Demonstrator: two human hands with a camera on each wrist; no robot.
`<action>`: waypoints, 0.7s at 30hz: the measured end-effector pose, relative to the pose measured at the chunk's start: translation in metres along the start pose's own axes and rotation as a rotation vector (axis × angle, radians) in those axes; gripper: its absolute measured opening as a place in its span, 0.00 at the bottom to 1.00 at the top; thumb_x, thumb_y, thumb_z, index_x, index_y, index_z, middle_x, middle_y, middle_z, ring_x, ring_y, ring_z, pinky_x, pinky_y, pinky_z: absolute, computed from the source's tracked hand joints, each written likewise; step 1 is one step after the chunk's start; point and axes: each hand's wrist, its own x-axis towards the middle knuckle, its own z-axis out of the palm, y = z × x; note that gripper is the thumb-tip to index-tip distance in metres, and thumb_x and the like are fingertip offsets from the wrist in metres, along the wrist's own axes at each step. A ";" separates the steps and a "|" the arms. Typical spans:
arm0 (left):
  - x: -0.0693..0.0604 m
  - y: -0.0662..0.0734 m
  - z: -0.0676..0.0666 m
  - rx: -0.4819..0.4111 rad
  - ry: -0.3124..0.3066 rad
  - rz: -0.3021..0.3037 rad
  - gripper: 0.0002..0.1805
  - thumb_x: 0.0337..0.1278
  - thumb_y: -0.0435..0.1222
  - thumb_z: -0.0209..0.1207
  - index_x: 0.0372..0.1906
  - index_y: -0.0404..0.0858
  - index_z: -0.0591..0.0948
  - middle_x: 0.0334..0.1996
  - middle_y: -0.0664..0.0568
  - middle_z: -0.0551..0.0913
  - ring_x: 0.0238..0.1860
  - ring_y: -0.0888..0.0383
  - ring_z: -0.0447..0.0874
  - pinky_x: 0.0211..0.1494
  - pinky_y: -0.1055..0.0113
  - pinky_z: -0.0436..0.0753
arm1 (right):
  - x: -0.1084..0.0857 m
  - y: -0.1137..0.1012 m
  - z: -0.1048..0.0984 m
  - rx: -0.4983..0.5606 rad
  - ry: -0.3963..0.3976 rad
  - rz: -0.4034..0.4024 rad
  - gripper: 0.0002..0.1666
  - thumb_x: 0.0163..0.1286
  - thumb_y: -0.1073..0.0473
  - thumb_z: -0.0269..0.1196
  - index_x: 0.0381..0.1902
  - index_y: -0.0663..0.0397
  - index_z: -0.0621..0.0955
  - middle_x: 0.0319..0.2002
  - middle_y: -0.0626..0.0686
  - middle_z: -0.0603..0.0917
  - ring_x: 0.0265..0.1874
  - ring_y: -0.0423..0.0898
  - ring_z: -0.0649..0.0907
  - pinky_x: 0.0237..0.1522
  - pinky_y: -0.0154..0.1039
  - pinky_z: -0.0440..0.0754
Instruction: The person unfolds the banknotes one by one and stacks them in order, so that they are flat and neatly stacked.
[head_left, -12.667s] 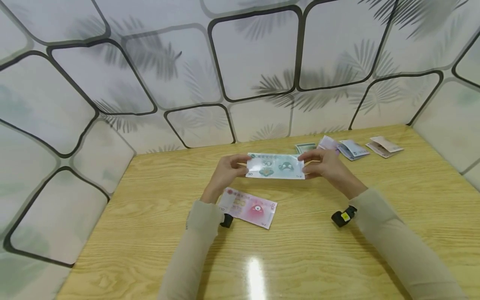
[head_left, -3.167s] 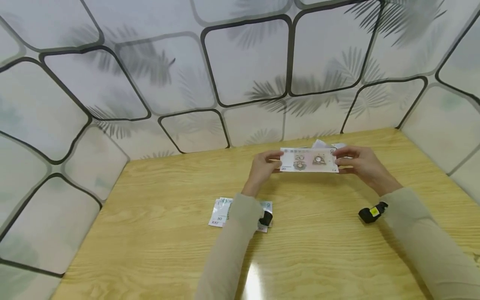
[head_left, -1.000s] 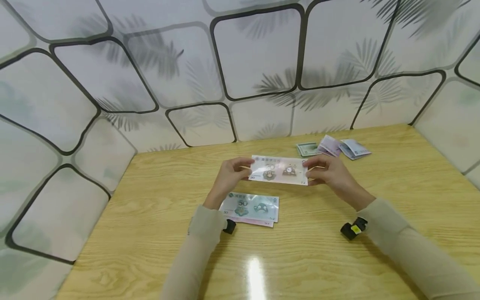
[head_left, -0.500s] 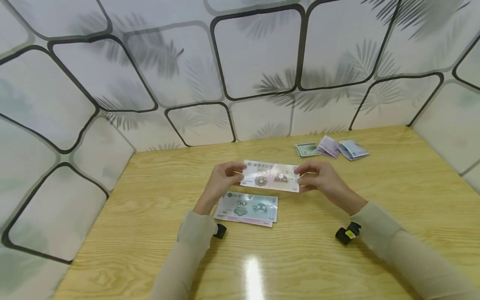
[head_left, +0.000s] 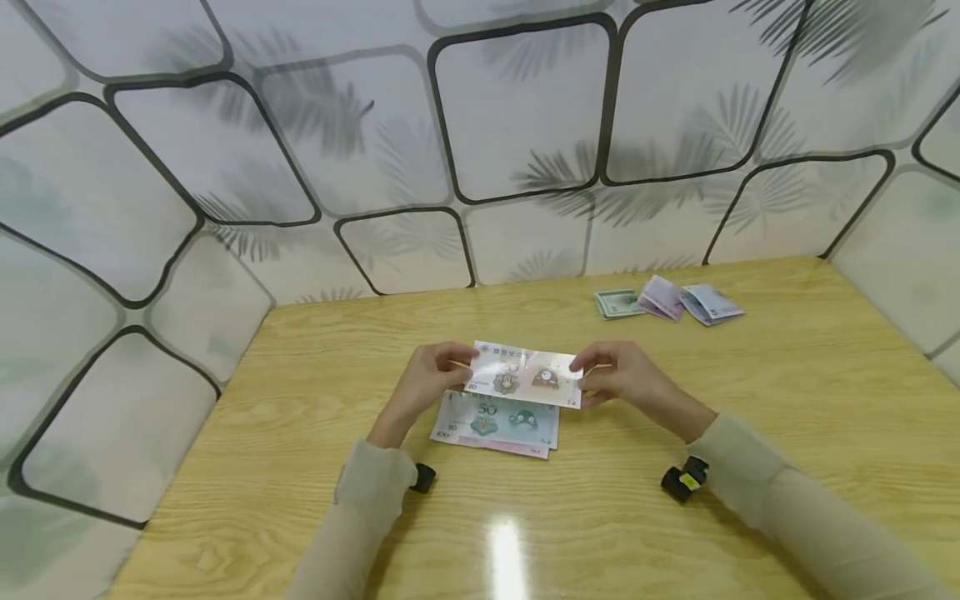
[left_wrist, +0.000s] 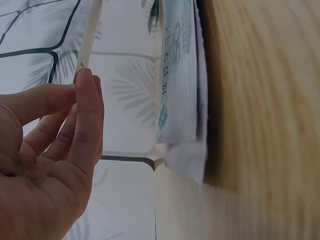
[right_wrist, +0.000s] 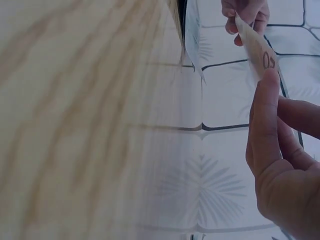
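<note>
Hands (head_left: 423, 387) (head_left: 637, 381) on the 20 note (head_left: 525, 375), 100 note (head_left: 517, 448) mostly invisible beneath 50 note (head_left: 498, 422)

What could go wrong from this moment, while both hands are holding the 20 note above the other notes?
Two possible risks. The 20 note is pinched only at its ends by the left hand and right hand, so it may bend or slip. Below it, the 50 note lies unevenly over the 100 note, so a low touch could push them further out of line.
</note>
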 end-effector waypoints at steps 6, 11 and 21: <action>-0.006 -0.003 -0.005 0.030 -0.021 -0.019 0.14 0.62 0.21 0.60 0.53 0.25 0.83 0.46 0.39 0.84 0.37 0.57 0.81 0.42 0.63 0.88 | 0.003 0.001 0.006 -0.033 -0.068 0.016 0.14 0.66 0.77 0.60 0.48 0.82 0.76 0.40 0.60 0.79 0.32 0.46 0.85 0.37 0.42 0.90; -0.012 -0.006 -0.012 0.049 -0.056 -0.033 0.14 0.62 0.21 0.59 0.53 0.25 0.82 0.46 0.39 0.82 0.37 0.56 0.83 0.42 0.62 0.88 | 0.005 0.003 0.010 -0.043 -0.134 0.022 0.14 0.64 0.78 0.60 0.48 0.81 0.76 0.38 0.60 0.79 0.31 0.47 0.85 0.36 0.43 0.90; -0.021 -0.013 -0.023 0.070 -0.118 -0.038 0.15 0.63 0.22 0.59 0.54 0.24 0.82 0.49 0.38 0.83 0.39 0.55 0.84 0.43 0.59 0.89 | 0.009 0.000 0.022 -0.099 -0.214 0.049 0.14 0.61 0.79 0.59 0.47 0.80 0.78 0.35 0.59 0.81 0.27 0.47 0.85 0.33 0.43 0.90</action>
